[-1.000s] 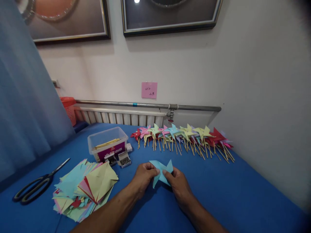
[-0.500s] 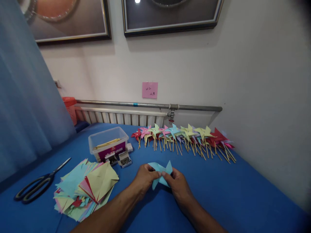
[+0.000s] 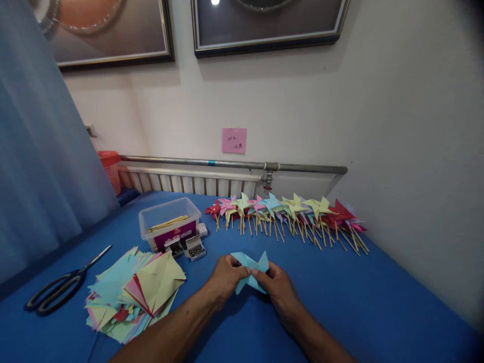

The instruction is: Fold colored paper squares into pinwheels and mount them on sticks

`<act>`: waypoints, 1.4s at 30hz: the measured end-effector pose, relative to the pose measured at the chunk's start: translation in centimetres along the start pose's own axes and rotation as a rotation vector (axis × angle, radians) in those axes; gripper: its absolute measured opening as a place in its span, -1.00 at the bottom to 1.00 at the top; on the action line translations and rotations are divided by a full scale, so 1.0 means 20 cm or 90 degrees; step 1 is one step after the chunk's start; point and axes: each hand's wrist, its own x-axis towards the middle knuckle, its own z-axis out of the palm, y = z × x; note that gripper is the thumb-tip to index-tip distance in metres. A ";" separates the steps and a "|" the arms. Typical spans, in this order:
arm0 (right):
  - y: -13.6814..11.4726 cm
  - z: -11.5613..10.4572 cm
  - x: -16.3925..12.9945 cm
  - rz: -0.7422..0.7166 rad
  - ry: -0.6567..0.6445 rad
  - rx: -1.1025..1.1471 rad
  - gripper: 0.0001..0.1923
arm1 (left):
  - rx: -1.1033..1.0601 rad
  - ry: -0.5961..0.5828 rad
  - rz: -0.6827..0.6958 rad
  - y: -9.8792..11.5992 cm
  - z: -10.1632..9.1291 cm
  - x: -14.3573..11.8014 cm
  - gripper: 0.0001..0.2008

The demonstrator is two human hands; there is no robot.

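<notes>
A light blue paper pinwheel (image 3: 245,260) without a visible stick is held between both hands, just above the blue table. My left hand (image 3: 226,276) is closed on its left side, thumb pressing close to the centre. From the right, my right hand (image 3: 279,288) pinches it, its thumb also at the centre, so the two thumb tips nearly meet. The folded blades stand out around the fingers. Whether a pin sits in the centre is hidden by the thumbs. Left of my forearm lies a pile of cut coloured paper squares (image 3: 157,282).
Finished pinwheels on sticks (image 3: 293,206) lie in a row along the back. A clear plastic box (image 3: 170,227) holds thin sticks, with small open boxes of pins (image 3: 195,249) in front. Black scissors (image 3: 62,290) lie at far left. A radiator (image 3: 189,182) runs behind the table.
Both hands stay in nearly the same place on the blue pinwheel. Its lower blade has shifted slightly between the fingers; the view has moved a little.
</notes>
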 end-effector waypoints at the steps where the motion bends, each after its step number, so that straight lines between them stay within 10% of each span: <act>1: 0.00 0.00 0.00 -0.001 0.001 -0.001 -0.45 | -0.004 -0.003 0.000 0.00 0.00 0.00 -0.76; 19: -0.02 -0.01 -0.02 -0.032 0.062 -0.026 -0.60 | 0.041 0.072 0.010 0.03 -0.02 0.03 -0.75; 26: 0.00 -0.04 0.02 -0.053 0.114 -0.027 -0.56 | 0.614 0.223 0.198 0.21 -0.21 0.03 -0.83; 30: 0.02 -0.06 0.02 -0.064 0.123 -0.058 -0.55 | 0.988 0.227 0.090 0.31 -0.33 0.01 -0.72; 42: -0.01 -0.03 0.00 -0.063 0.109 -0.047 -0.63 | 1.096 0.195 -0.043 0.29 -0.47 0.07 -0.66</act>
